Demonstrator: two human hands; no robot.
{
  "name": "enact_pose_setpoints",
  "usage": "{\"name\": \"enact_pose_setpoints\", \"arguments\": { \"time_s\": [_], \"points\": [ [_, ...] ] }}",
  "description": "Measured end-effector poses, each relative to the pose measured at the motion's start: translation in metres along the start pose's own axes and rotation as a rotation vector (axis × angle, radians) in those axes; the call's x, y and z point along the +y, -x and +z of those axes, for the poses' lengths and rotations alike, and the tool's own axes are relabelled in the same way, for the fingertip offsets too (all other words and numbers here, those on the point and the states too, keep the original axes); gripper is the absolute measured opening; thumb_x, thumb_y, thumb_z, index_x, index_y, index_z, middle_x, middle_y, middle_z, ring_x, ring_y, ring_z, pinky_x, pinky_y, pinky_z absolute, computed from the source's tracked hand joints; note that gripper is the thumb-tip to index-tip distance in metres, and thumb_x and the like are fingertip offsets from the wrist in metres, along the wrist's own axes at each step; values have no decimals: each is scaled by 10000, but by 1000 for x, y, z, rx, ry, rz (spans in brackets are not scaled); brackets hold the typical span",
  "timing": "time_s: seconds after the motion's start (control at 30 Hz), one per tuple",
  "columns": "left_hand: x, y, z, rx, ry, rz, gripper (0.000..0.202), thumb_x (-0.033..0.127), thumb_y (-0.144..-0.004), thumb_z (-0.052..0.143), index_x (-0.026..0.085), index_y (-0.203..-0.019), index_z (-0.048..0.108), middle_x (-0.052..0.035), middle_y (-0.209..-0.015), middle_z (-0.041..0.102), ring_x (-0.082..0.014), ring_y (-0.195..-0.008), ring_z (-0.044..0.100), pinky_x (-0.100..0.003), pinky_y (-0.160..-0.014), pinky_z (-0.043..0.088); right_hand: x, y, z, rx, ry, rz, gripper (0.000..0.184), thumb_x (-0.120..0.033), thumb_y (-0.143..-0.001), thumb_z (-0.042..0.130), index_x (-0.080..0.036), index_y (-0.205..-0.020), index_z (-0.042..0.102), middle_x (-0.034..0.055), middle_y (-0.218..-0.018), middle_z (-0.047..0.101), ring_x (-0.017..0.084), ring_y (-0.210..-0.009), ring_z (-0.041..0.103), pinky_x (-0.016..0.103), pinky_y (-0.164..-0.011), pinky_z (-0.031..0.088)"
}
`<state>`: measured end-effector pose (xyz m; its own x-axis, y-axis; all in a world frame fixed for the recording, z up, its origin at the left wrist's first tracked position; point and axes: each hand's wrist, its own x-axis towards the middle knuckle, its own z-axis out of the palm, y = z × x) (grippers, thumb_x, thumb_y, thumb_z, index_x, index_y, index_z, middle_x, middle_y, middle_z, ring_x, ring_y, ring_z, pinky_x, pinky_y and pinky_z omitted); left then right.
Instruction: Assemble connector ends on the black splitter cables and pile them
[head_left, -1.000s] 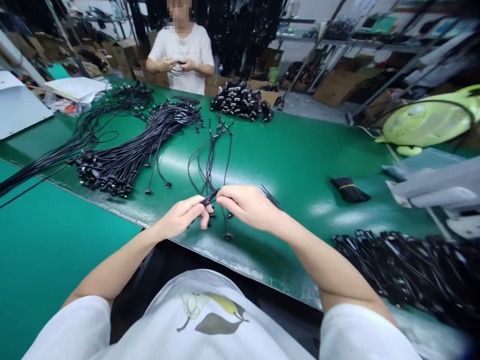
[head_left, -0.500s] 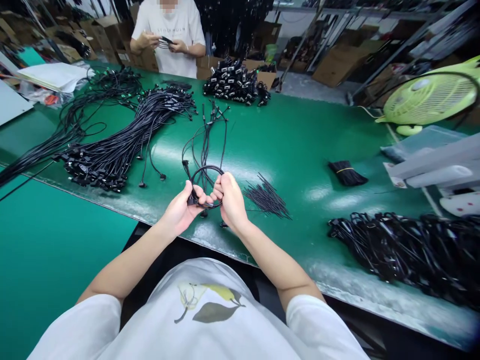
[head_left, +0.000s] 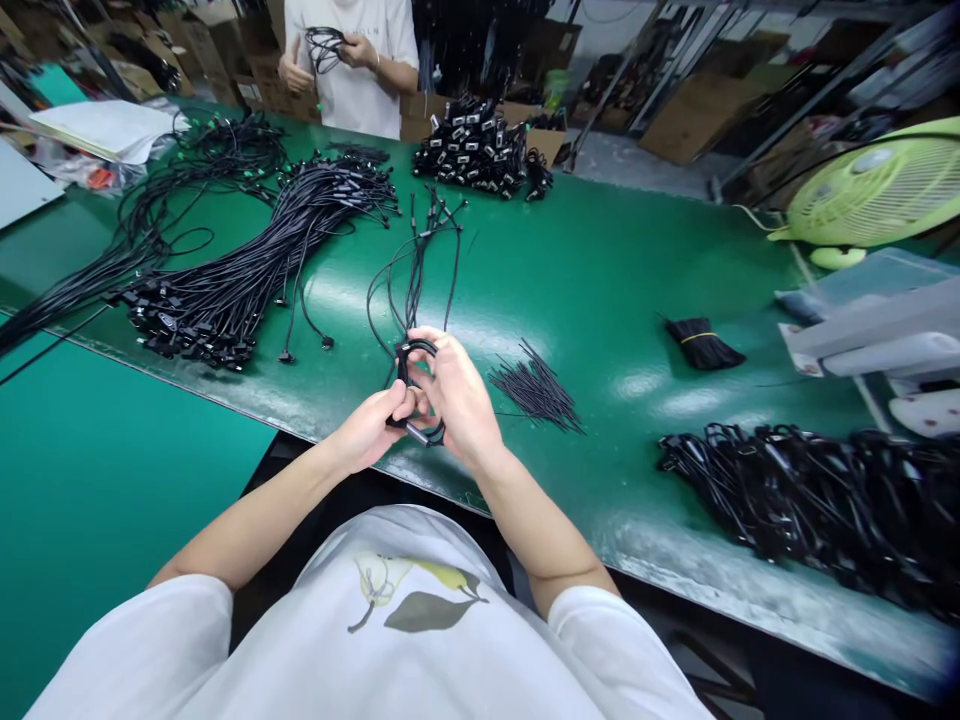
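Observation:
Both my hands hold one black cable coil (head_left: 414, 392) just above the near edge of the green table (head_left: 600, 270). My left hand (head_left: 369, 428) pinches the coil's lower end. My right hand (head_left: 454, 398) wraps its fingers round the loop's right side. A few loose black cables (head_left: 417, 270) trail away on the table behind the coil. To the right of my right hand lies a small heap of thin black ties (head_left: 534, 385).
A long bundle of black cables (head_left: 247, 270) lies at the left, a pile of coiled cables (head_left: 810, 505) at the right. A banded tie bundle (head_left: 701, 343), a stack of black parts (head_left: 474, 155) and a green fan (head_left: 877, 190) stand farther off. A person (head_left: 349, 55) handles cable opposite.
The cable went from a straight pinch, to a wide loop, to a tighter coil now gripped close between both hands. My hands shifted slightly right; the person opposite raised a cable.

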<state>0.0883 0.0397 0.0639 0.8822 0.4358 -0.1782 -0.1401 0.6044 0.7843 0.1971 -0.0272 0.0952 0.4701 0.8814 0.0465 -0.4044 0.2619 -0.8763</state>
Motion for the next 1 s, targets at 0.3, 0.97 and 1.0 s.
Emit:
{"name": "enact_pose_setpoints", "arguments": {
  "time_s": [0.3,0.97,1.0],
  "points": [
    [-7,15,-10,-41,-3,-296,510,518,-868,582,140,-557,441,-117,-931,660,-253,-1032,623,-536,-903,543,25,-5,-17,-201,39,316,475,-531,-756,722,-253,-1074,504,-14,-878,640,111,-650,617,175,-414,453],
    [-34,13,-9,-22,-821,81,372,536,-885,533,190,-850,664,-54,-781,626,-195,-737,548,-293,-722,433,11,-2,-38,-370,151,286,405,-578,-775,688,-205,-743,534,-50,-587,516,92,-521,494,208,-476,414],
    [-32,12,-7,-27,-854,91,334,502,-882,555,193,-827,666,-58,-790,643,-204,-757,566,-298,-740,437,12,0,-37,-332,149,262,414,-582,-772,690,-208,-717,519,-60,-554,479,86,-501,463,207,-474,405]
  ]
}}
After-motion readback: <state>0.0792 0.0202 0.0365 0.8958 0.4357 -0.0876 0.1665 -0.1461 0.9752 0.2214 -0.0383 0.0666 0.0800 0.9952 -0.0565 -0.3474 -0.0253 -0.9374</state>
